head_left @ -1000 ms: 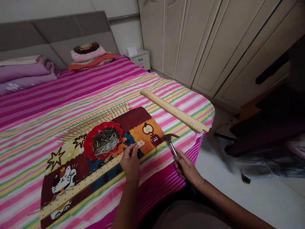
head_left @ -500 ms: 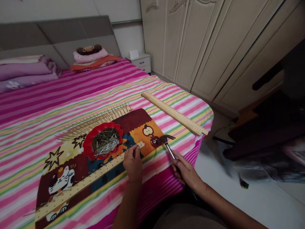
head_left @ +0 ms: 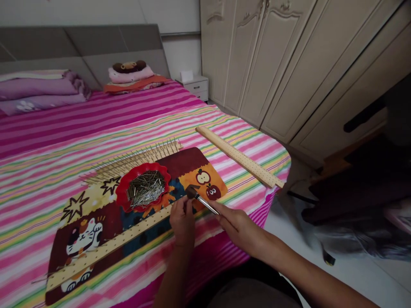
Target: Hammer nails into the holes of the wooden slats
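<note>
My left hand [head_left: 182, 220] is pinched shut at the right end of a long perforated wooden strip [head_left: 115, 243] that lies on a cartoon-printed mat [head_left: 180, 164] on the bed; I cannot make out what the fingers hold. My right hand [head_left: 239, 229] is closed on the handle of a small hammer [head_left: 195, 196]. The hammer's head hangs just above my left fingers and the strip's end. A red dish [head_left: 144, 190] heaped with thin metal nails stands right behind the strip.
A second strip [head_left: 138, 159], bristling with upright nails, lies behind the dish. A third perforated strip [head_left: 240, 157] lies near the bed's right edge. Folded bedding [head_left: 133, 77] and a purple quilt [head_left: 41, 92] are at the headboard. Wardrobe doors [head_left: 289, 64] stand to the right.
My right hand has swung the hammer leftward, from beside the mat's right edge to over the strip's end by my left fingers. My left hand stays pinched at the same spot.
</note>
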### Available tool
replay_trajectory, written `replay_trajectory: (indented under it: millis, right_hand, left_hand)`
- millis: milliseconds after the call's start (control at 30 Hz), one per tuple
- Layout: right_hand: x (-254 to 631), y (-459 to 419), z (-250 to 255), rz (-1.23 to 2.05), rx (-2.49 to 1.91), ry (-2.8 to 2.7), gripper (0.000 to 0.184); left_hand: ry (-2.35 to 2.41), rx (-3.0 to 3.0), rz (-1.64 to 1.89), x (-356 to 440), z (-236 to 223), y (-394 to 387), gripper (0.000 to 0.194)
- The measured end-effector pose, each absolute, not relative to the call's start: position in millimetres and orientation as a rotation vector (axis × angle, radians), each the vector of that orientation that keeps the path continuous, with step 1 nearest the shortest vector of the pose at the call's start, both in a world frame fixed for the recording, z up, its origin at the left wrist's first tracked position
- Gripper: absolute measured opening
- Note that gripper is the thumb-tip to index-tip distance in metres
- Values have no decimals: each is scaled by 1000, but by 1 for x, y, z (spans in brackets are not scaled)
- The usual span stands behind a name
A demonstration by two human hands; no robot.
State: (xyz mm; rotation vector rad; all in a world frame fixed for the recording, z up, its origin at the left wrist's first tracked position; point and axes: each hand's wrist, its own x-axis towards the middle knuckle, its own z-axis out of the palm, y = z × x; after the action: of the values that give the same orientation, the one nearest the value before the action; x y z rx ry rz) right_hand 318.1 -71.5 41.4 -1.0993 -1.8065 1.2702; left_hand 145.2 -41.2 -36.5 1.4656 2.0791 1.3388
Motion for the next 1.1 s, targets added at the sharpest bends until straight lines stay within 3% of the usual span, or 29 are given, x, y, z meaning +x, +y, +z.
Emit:
replay_trajectory:
  millis: [133, 267, 467, 633, 767, 867, 1000, 1100]
  right_hand:
    - [325, -77, 32, 1272, -1202, -1608, 47]
    - [330, -73, 10, 1479, -1336, -1067, 52]
    - [334, -61, -16, 1638, -1326, -501, 56]
    - [337, -60, -21, 1681, -1293, -446, 55]
    - [337, -59, -22, 1689, -1300, -422, 56]
    - [337, -58, -23, 1701, -1293, -404, 57]
    - [338, -58, -25, 1708, -1270, -401, 58]
    - [337, -58, -26, 1707, -1271, -405, 58]
  left_hand:
    - [2059, 1447, 1364, 146, -38, -40, 19]
    - [2025, 1430, 1367, 147, -35, -47, 20]
    - [2184, 1604, 1271, 108, 2, -59, 22]
    - [2552, 1764, 674, 34, 28, -25, 25]
    - [2583, 1845, 134, 1, 27, 5, 32]
    - [2576, 1804, -64, -5, 28, 14, 30]
    - [2561, 1772, 5, -10, 37, 10, 21]
    - [2538, 1598, 323, -16, 43, 1, 13]
